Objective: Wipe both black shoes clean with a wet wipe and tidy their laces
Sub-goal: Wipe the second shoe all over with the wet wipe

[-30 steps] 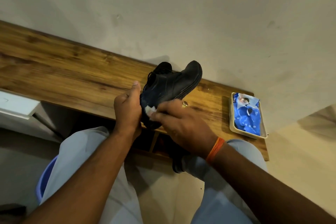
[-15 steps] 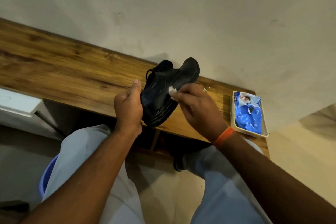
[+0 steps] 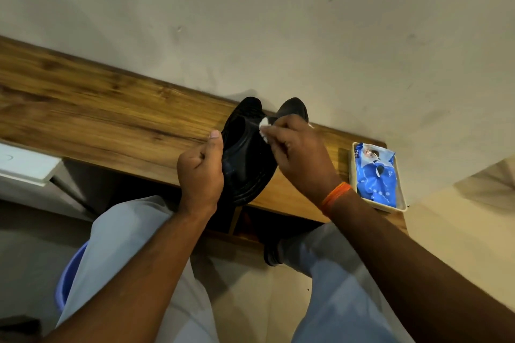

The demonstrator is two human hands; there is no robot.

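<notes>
A black lace-up shoe is held above the wooden shelf, toe pointing away towards the wall. My left hand grips its heel and near side. My right hand pinches a crumpled white wet wipe against the upper part of the shoe, near the tongue and toe. Another black shoe shows partly below the shelf, beside my right knee. The laces are mostly hidden.
A cream tray with a blue wet-wipe pack sits at the shelf's right end. The wall stands right behind the shelf. A white object lies at the left, a blue plastic tub by my left leg.
My right hand has moved the wipe from the shoe's heel end up along its side to the top near the toe. My left hand has turned the shoe slightly.
</notes>
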